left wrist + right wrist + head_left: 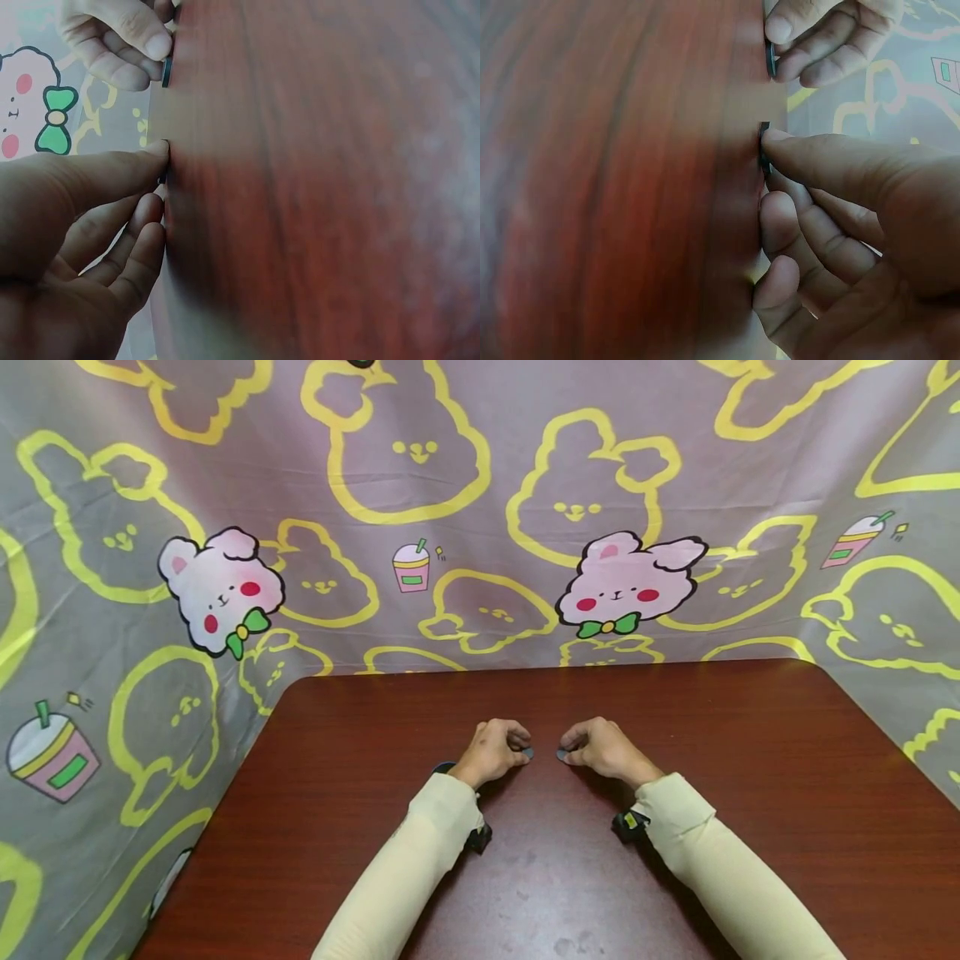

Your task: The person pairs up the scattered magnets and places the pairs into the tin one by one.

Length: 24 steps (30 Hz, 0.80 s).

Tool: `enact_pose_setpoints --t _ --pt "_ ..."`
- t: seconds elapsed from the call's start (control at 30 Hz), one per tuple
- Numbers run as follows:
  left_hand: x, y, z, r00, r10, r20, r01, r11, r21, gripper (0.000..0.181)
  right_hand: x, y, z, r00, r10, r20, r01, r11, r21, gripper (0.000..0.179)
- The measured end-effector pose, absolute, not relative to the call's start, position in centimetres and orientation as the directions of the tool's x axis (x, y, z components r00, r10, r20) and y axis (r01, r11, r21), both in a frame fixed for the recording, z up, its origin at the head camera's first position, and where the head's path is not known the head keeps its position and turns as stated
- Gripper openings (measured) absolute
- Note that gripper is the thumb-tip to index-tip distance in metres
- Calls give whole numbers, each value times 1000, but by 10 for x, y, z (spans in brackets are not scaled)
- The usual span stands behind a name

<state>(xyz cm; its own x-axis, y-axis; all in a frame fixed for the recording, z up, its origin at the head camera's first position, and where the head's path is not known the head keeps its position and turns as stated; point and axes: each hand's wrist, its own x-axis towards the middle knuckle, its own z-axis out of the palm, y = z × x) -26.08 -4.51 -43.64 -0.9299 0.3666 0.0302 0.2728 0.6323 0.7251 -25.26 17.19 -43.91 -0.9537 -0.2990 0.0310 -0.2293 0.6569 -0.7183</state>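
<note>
Two small, thin, flat discs, grey-blue on top and dark at the edge, are low over the table near its middle. My left hand (495, 748) pinches the left disc (528, 752) between thumb and fingers. Mirroring it, my right hand (606, 751) pinches the right disc (561, 754), its thumb (810, 154) on the disc's edge in the right wrist view. A short gap of tabletop separates the discs, which face each other. In the left wrist view the left disc is mostly hidden behind the thumb (112, 172).
The reddish-brown wooden table (540, 877) has rounded far corners. Behind it and at both sides hangs a grey-pink curtain (480, 543) printed with yellow rabbit outlines. Each wrist bears a black camera mount (630, 825) near the cream sleeves (405, 860).
</note>
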Motion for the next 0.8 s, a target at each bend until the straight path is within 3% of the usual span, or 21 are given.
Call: enact_pose_setpoints --t 0.8 --pt "-259 -42 -438 -932 361 32 261 609 749 25 -255 151 -441 -943 -330 43 -259 646 -718 15"
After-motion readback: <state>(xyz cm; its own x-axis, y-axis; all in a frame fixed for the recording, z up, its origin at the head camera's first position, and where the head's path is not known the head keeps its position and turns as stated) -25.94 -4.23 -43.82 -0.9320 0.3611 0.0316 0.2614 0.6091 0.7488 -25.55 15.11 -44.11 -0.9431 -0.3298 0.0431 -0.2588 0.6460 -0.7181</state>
